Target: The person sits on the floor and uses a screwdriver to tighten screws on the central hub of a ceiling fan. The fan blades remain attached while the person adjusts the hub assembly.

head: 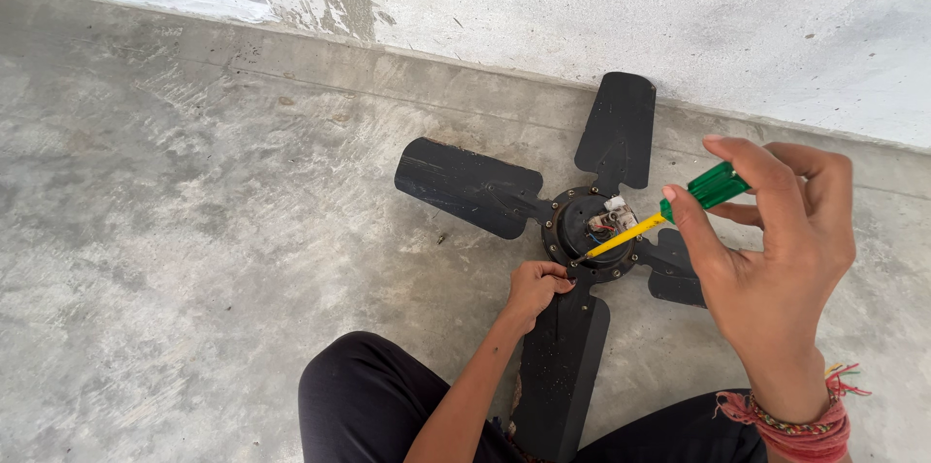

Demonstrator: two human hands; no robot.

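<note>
A black ceiling fan (504, 191) with several blades lies flat on the concrete floor, its round motor hub (582, 221) facing up with white and red wiring showing inside. My right hand (771, 269) pinches a screwdriver (679, 206) with a green handle and yellow shaft; its tip rests on the hub's near rim. My left hand (535, 290) is closed against the hub's near edge where the near blade (562, 366) joins it. What its fingers grip is hidden.
A rough plastered wall (630, 7) rises just behind the fan. My knees in black trousers (364, 405) sit on either side of the near blade. Bare concrete floor (175, 230) stretches to the left. A red thread band circles my right wrist.
</note>
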